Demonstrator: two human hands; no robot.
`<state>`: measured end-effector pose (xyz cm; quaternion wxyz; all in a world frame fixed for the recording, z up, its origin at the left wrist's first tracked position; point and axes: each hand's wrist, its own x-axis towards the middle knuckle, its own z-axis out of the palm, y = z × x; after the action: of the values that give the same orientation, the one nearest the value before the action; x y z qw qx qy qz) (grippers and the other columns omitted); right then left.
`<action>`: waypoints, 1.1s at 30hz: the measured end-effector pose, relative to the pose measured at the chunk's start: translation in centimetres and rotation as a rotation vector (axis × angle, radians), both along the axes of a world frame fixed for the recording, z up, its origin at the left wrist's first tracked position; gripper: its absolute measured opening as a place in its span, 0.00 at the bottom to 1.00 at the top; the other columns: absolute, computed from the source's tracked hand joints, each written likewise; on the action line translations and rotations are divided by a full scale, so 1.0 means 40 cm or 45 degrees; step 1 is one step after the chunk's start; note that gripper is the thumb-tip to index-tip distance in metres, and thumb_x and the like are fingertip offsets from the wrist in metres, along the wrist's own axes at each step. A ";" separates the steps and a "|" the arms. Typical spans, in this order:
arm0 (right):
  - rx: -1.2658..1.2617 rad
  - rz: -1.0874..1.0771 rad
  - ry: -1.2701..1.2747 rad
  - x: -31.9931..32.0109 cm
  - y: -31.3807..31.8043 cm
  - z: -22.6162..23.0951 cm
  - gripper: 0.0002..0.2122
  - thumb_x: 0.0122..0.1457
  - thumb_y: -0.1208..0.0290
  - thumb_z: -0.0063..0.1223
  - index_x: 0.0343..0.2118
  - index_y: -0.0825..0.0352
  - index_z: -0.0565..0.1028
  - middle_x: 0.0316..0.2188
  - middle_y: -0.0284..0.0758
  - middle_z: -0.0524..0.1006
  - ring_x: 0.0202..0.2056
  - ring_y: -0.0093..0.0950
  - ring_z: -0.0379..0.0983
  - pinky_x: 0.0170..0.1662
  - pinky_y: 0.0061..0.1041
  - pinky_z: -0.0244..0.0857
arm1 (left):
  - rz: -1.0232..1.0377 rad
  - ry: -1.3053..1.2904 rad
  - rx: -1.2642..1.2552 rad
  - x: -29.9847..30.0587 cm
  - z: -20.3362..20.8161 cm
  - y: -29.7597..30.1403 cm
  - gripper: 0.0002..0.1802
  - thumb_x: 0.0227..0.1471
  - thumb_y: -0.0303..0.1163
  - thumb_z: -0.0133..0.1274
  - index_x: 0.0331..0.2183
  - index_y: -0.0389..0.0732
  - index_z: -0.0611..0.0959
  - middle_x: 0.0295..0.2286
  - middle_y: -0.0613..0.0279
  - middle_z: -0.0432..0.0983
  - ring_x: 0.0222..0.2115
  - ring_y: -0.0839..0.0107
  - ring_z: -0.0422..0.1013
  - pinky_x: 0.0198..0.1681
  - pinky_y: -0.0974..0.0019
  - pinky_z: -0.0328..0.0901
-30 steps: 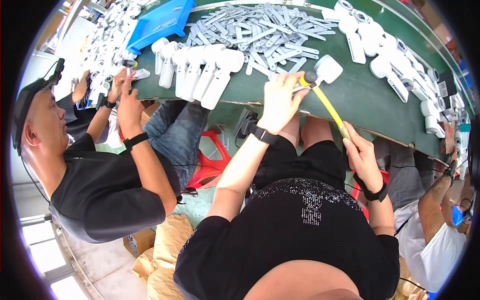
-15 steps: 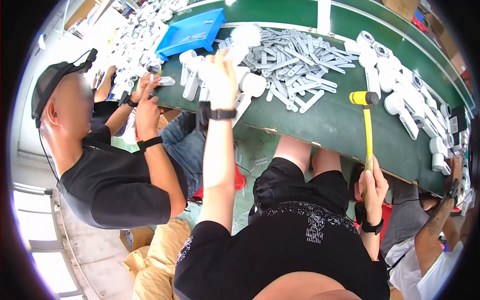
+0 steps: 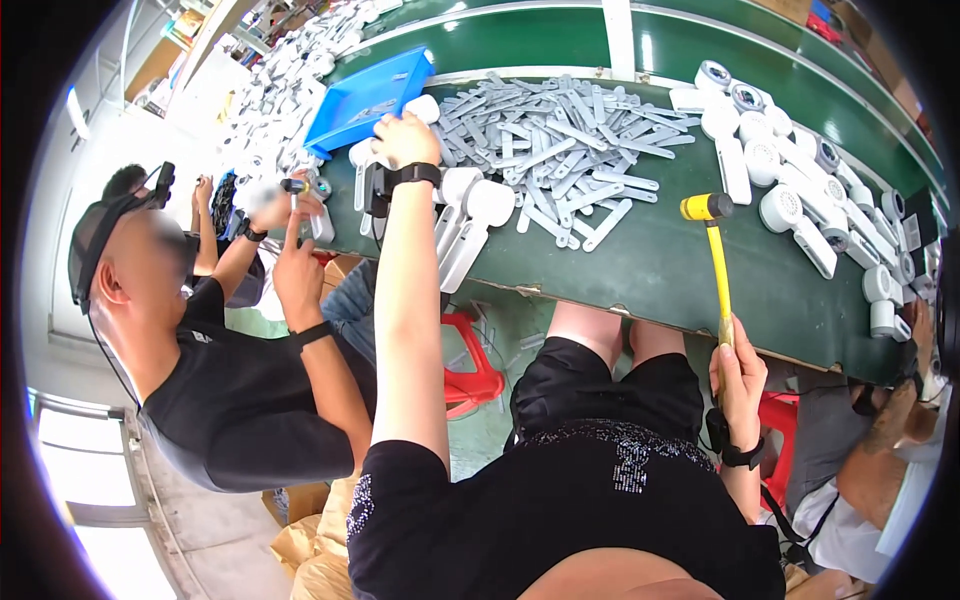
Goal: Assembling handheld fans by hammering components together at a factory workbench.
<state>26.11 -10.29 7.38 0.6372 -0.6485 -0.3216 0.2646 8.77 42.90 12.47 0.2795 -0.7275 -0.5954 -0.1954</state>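
Note:
My right hand grips the lower handle of a yellow mallet, held upright in front of the table edge. The mallet's head is yellow and black. My left hand reaches over the table by the blue tray, fingers curled. A white round-headed part shows just past those fingers and appears to be in their grip; its handle is hidden. Below and right of that wrist lie several white handled pieces. A heap of flat grey strips spreads in the middle of the green table.
A blue tray stands at the back left. More white round-headed pieces cover the table's right side. A co-worker sits close at my left, handling a small tool; another person's arm is at the right. A red stool stands below.
My left hand has moved slightly left toward the blue tray, with the white round head beside its fingers. The right hand still holds the mallet upright. The view has shifted a little.

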 end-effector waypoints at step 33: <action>0.167 -0.765 0.037 0.202 -0.184 0.035 0.20 0.65 0.74 0.43 0.60 0.67 0.63 0.20 0.26 0.66 0.16 0.11 0.57 0.18 0.12 0.52 | -1.963 -1.065 -1.381 0.555 0.144 -0.761 0.07 0.51 0.26 0.58 0.33 0.37 0.78 0.27 0.66 0.77 0.26 0.81 0.71 0.30 0.76 0.66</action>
<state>34.18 -17.64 8.78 0.7319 -0.6683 -0.1227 0.0524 30.98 12.47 18.21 -0.5168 -0.8139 -0.0249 -0.2642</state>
